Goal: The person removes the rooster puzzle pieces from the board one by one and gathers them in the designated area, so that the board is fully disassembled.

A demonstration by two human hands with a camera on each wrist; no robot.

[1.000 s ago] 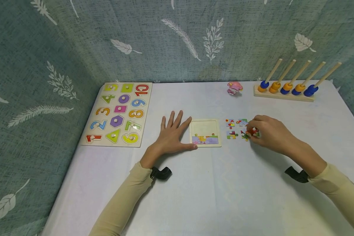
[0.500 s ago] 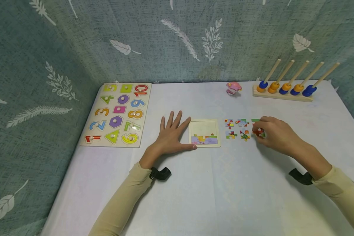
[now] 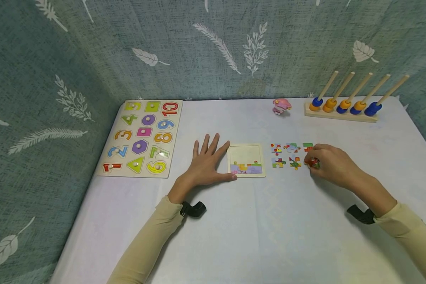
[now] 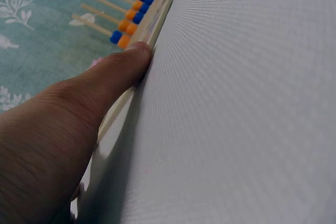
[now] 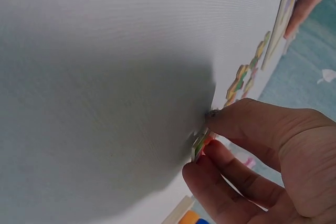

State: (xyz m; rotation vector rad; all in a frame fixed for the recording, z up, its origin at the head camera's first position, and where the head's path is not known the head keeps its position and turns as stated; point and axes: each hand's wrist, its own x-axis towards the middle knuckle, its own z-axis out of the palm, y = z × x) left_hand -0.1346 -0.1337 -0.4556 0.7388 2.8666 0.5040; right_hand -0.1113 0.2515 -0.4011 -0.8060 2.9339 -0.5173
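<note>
Right hand (image 3: 331,165) on puzzle piece (image 3: 315,163)

We record two long, plain beige sleeves (image 3: 142,244), lightly creased; at each cuff (image 3: 169,209) we note a curved black attachment (image 3: 194,209).

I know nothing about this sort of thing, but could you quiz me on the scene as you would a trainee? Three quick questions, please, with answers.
1. True or false: the right hand pinches a puzzle piece.
2. In the head view, which part of the wooden tray, touched by the left hand, do fitted pieces fill? A) upper; B) lower; C) all of it.
3. Fill in: the peg stand has ___ wooden rods.

Key: 1. True. 2. B. 3. Five.
</note>
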